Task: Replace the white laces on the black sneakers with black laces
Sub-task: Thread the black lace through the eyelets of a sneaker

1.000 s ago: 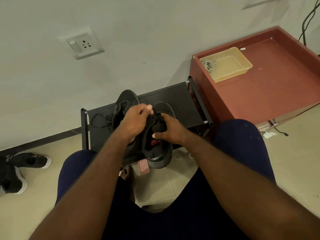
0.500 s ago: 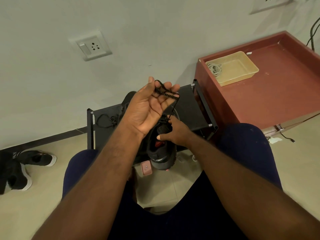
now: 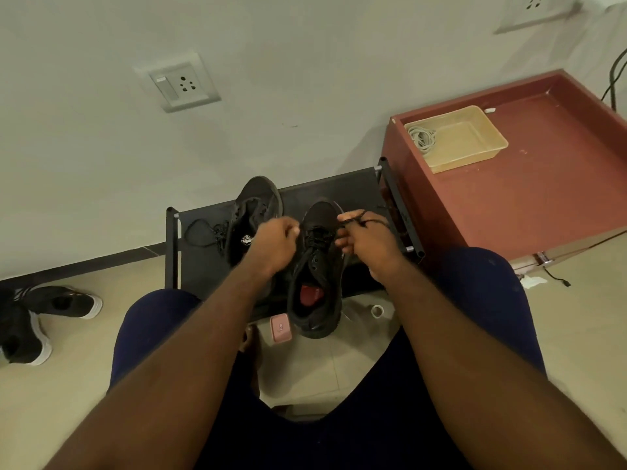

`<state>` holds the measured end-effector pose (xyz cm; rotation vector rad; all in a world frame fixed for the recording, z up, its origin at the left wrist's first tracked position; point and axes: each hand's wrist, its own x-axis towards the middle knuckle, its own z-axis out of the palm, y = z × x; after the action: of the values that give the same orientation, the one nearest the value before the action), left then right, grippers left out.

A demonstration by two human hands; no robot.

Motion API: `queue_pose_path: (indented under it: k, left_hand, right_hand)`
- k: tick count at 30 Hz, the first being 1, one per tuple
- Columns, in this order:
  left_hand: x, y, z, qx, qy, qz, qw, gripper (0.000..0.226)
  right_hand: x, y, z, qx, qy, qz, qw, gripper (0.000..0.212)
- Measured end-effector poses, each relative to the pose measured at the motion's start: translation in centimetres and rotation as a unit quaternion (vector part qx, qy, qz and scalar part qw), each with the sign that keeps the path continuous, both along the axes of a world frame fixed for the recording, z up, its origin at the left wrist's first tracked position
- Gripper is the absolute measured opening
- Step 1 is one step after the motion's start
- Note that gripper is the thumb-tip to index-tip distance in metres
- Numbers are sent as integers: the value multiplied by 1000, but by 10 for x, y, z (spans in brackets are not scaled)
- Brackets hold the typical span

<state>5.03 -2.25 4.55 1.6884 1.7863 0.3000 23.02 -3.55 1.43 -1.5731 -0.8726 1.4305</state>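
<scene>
A black sneaker (image 3: 319,286) with a red insole stands on the edge of a low black shoe rack (image 3: 356,195), toe away from me. A black lace (image 3: 359,218) runs through its eyelets. My right hand (image 3: 369,242) pinches one end of that lace, pulled to the right of the shoe. My left hand (image 3: 274,245) is curled at the shoe's left side, seemingly holding the other lace end, which is hidden. A second black sneaker (image 3: 254,215) lies behind my left hand, with a loose black lace (image 3: 203,232) trailing left on the rack.
A red-brown cabinet (image 3: 543,184) stands right of the rack, carrying a beige tray (image 3: 475,144) with a coiled white lace (image 3: 422,139). Black-and-white shoes (image 3: 40,317) lie on the floor at left. A pink box (image 3: 281,329) and a tape roll (image 3: 377,311) sit under the rack.
My left hand has come down from above the shoe to its left side. My right hand has left the shoe's tongue and now pulls a lace end out to the right.
</scene>
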Motion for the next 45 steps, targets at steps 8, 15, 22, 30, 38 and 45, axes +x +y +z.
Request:
queue_pose_path:
  k: [8,15,22,30,38,45]
  left_hand:
    - [7,-34,-56,23,-2,70,997,13]
    - [9,-39,-59,62,16,44,997,14]
    - [14,-34,-61,18,-59,142,988,12]
    - [17,-30,-63,-31,-137,202,969,14]
    - [11,-31,-69,-88,-202,211,952,11]
    - [11,-34,-72,-59,-170,170,969,28]
  right_hand:
    - [16,6,15,-11,73,-117,990,21]
    - [29,4,52,169,31,-167,971,32]
    - [47,-10,25,-160,-273,123,941,67]
    - [-5,-6,-5,106,-383,261,880,49]
    - [-16,0,-32,119,-485,270,823,19]
    - [-12,-12,-32,47,-340,209,916,24]
